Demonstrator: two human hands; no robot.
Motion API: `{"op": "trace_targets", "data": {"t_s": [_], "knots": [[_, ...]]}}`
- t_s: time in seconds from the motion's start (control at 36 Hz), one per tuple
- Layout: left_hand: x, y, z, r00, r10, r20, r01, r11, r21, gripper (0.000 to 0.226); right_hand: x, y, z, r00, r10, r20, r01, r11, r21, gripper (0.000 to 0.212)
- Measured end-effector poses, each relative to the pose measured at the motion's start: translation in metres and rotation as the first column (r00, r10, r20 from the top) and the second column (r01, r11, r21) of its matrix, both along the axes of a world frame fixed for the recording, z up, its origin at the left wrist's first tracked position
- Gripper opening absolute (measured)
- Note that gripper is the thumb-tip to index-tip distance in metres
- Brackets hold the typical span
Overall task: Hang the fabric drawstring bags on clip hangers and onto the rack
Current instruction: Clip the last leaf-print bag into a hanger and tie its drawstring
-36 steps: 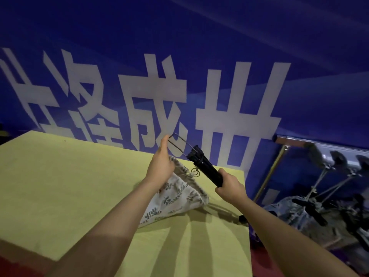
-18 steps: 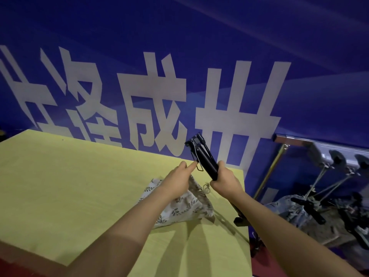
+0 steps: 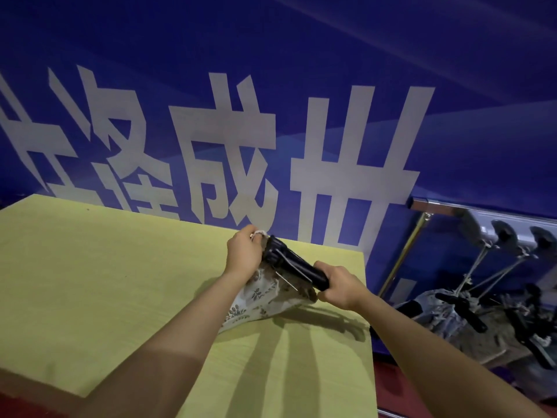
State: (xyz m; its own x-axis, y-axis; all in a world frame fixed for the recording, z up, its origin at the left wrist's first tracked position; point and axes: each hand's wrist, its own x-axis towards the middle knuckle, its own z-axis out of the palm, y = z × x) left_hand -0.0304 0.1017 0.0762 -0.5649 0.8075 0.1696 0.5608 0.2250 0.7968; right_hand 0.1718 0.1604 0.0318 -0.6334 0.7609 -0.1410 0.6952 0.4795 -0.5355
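A white drawstring bag (image 3: 259,300) with a leaf print lies on the yellow table (image 3: 105,267), its upper corner lifted. My left hand (image 3: 242,254) pinches that top edge and its cord against the clip end of a black clip hanger (image 3: 291,265). My right hand (image 3: 339,286) grips the hanger's other end, holding it slanted above the bag. The hanger's clip jaws are partly hidden by my left fingers.
A metal rack rail (image 3: 482,211) runs at the right, with several black hangers and hung bags (image 3: 470,309) below it. A blue wall banner (image 3: 271,116) with large white characters stands behind the table. The table's right edge (image 3: 369,327) drops off beside the rack.
The hanger has tipped lower, towards the table. My left hand has moved from the hanger's wire onto the bag's top edge, now raised to the clip end.
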Motion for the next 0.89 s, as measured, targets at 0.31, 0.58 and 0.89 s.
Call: {"op": "trace_targets", "data": {"t_s": [0.31,0.58,0.89], "knots": [[-0.003,-0.009,-0.006,0.974,-0.195,-0.111,0.192,0.981,-0.037,0.027,-0.005,0.01,0.006,0.982,-0.01,0.187,0.002,0.999,0.042,0.033],[-0.002,-0.007,-0.007,0.934,-0.292,-0.207,0.283,0.957,-0.071,0.036,-0.018,0.01,0.019,0.907,0.06,0.418,-0.168,0.96,0.226,0.035],[0.009,-0.013,-0.018,0.774,-0.559,-0.299,0.477,0.824,-0.306,0.06,-0.035,0.01,0.026,0.857,0.023,0.515,-0.295,0.84,0.455,0.044]]}}
